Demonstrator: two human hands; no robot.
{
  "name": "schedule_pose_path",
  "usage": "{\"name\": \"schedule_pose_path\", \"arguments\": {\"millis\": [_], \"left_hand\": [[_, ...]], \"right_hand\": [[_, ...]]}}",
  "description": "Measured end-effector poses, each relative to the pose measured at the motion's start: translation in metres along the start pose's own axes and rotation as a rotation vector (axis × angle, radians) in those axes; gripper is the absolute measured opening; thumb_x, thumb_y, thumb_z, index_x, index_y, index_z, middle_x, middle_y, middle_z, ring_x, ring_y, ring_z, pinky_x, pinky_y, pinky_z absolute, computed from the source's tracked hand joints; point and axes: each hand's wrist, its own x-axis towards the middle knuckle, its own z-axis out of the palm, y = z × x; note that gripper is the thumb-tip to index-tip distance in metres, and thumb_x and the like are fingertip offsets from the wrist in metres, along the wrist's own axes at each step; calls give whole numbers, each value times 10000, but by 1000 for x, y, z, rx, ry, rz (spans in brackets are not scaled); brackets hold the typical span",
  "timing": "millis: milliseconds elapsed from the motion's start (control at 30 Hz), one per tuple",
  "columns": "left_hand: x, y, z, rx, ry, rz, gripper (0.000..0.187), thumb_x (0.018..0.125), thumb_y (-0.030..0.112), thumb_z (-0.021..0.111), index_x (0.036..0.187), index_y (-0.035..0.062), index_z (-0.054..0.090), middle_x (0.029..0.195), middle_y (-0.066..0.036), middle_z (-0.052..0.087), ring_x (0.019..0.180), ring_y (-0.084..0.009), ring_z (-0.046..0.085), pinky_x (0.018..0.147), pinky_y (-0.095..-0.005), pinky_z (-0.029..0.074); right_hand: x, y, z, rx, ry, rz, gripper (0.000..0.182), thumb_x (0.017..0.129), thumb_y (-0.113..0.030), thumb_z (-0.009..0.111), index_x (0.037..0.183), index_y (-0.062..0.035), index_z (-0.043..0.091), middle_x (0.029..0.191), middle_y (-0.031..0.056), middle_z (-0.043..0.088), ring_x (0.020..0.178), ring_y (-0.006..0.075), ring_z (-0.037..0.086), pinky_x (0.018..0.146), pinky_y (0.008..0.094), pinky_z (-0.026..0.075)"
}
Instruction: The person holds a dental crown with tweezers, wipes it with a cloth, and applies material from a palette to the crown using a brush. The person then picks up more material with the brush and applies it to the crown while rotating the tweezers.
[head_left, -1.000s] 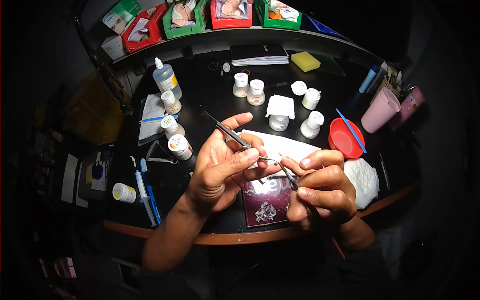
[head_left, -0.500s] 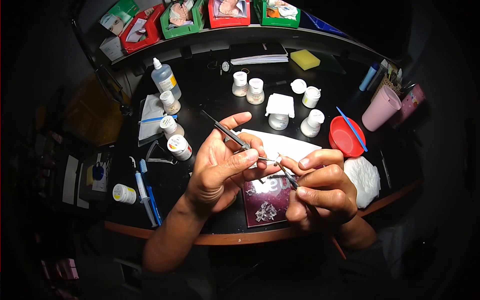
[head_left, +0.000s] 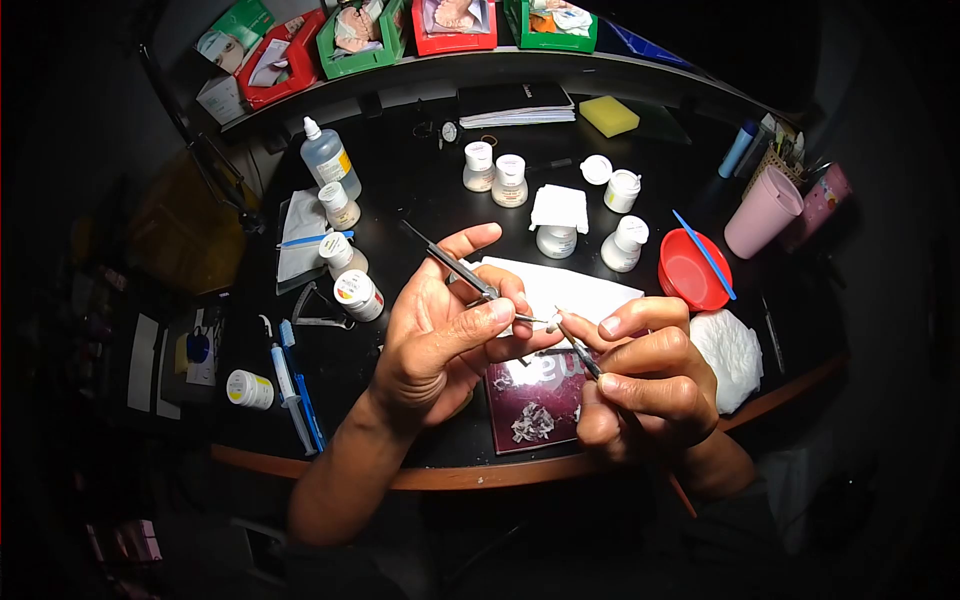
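My left hand [head_left: 435, 335] is closed around dark slim tweezers [head_left: 450, 262], which slant from upper left down toward the right. At their tip sits a tiny white tooth-like piece [head_left: 553, 322], too small to make out well. My right hand [head_left: 650, 375] pinches a thin brush [head_left: 583, 355] with a dark ferrule and a reddish handle. The brush tip is at or beside the white piece; contact is not clear. Beneath the hands lie a white sheet [head_left: 590, 288] and a maroon glass plate [head_left: 505, 428] bearing greyish-white scraps [head_left: 532, 424].
Several white-capped jars, one a jar [head_left: 556, 240] topped with folded tissue, stand behind my hands. To the right are a red bowl [head_left: 690, 285] with a blue stick [head_left: 705, 255], crumpled white tissue [head_left: 727, 360] and a pink cup [head_left: 764, 212]. A syringe [head_left: 290, 400] lies left.
My right hand and the brush have shifted very slightly to the right. The left hand and tweezers hold nearly the same place.
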Motion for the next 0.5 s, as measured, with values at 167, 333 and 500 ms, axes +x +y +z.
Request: {"name": "schedule_pose_path", "arguments": {"millis": [167,333,500], "left_hand": [[0,0,10,67,81,10,655,970,-8,595,1530,-1,256,998,-119,582,918,-168,653,960,-497,621],[0,0,1,12,10,-2,674,972,-8,638,1513,6,236,1097,-145,603,976,-189,666,995,-525,599],[0,-1,-1,-2,-8,12,673,972,-4,642,1511,5,240,1096,-146,602,980,-188,665,992,-520,600]], "right_hand": [[1,-1,-1,2,-11,9,315,681,111,711,942,-35,611,840,89,618,966,307,656,828,429,664],[1,-1,-1,3,-12,5,315,678,116,706,939,-30,608,835,92,618,959,306,656,831,435,664],[0,-1,1,-4,-1,10,311,671,128,707,920,-29,609,832,93,620,961,305,659,828,433,664]]}}
